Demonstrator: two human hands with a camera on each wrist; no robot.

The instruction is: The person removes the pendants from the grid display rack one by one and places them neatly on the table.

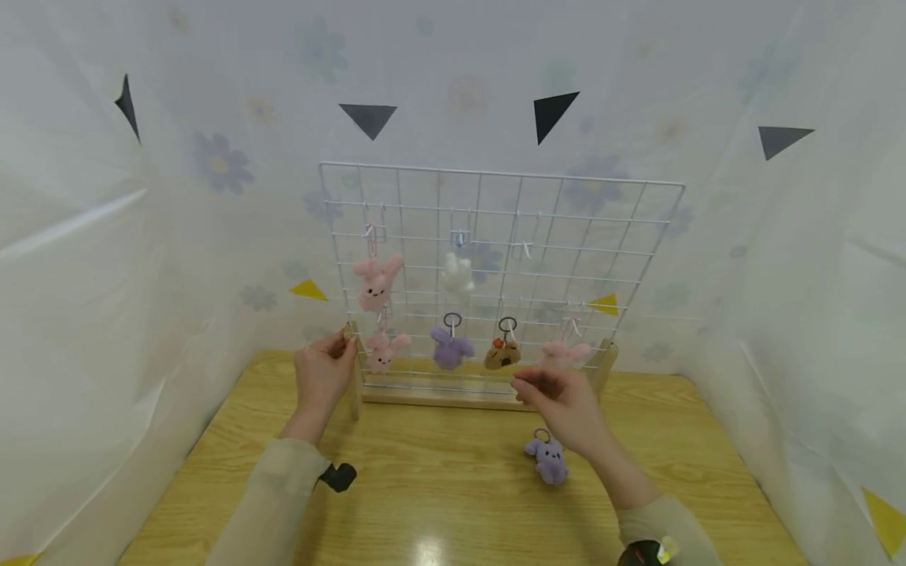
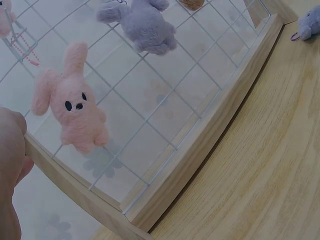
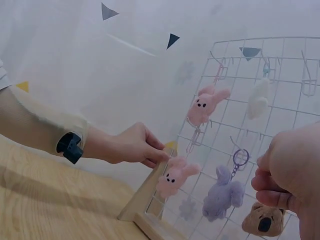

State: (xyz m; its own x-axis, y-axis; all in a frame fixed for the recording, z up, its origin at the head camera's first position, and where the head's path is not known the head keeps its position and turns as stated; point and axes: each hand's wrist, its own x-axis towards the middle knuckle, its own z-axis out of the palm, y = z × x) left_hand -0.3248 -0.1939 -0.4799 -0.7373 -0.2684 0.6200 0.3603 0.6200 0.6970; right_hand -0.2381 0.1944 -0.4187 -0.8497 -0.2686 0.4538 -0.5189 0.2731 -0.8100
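My left hand grips the wooden side post of a white wire grid rack. Beside it hangs a pink bunny keychain. My right hand is in front of the rack's lower right, its fingers loosely curled with nothing visible between them. Close to those fingers hang a brown bear-like keychain and another pink plush keychain, partly behind the hand. A purple plush keychain hangs on the lower row. Below the right hand, a purple plush keychain with a ring lies on the table.
Higher on the grid hang a pink bunny keychain and a white plush keychain. A bare hook juts out right of the white one. The wooden table meets pale flower-patterned sheeting behind and at both sides.
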